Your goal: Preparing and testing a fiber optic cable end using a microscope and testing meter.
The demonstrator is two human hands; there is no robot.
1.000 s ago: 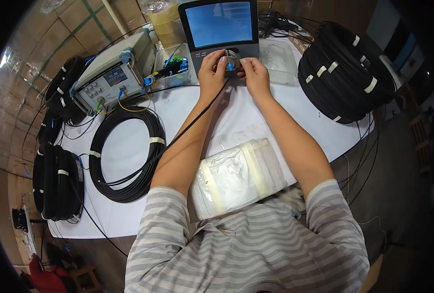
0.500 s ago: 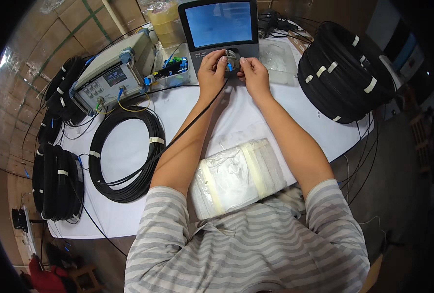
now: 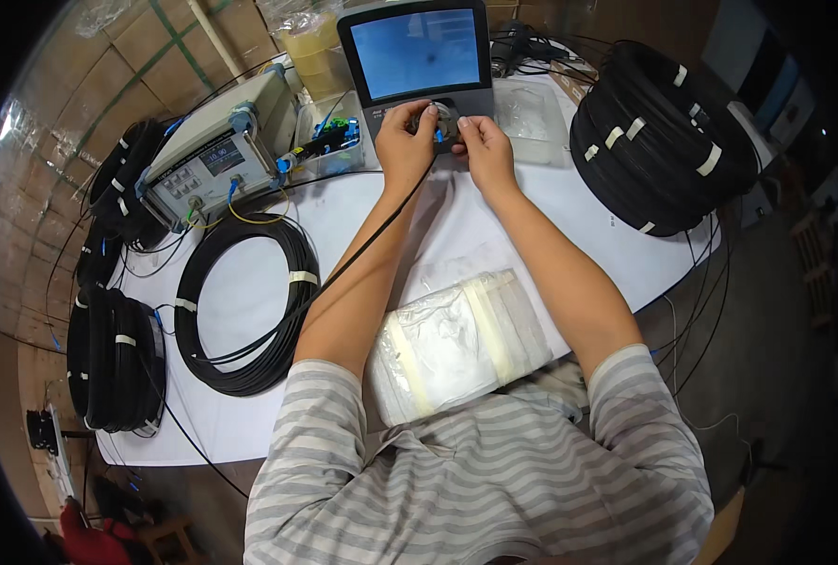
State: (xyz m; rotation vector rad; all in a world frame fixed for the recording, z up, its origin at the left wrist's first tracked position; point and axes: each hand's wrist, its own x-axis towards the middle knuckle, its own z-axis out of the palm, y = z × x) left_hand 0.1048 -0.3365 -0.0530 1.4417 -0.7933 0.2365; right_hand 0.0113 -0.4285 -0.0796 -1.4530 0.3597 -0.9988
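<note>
Both hands meet at the base of a grey inspection device with a blue screen (image 3: 421, 55) at the far side of the white table (image 3: 249, 414). My left hand (image 3: 404, 139) pinches a small blue connector at the end of a thin black cable (image 3: 343, 266) against the device's round port. My right hand (image 3: 483, 149) grips the same connector from the right. The cable trails under my left forearm to a black cable coil (image 3: 240, 306) lying on the table.
A grey test instrument (image 3: 213, 160) with blue plugs stands at the left. A clear-wrapped white bundle (image 3: 461, 344) lies near my chest. Stacked black cable coils sit at the right (image 3: 659, 141) and hang off the left edge (image 3: 113, 358). A clear plastic bag (image 3: 527, 111) lies beside the device.
</note>
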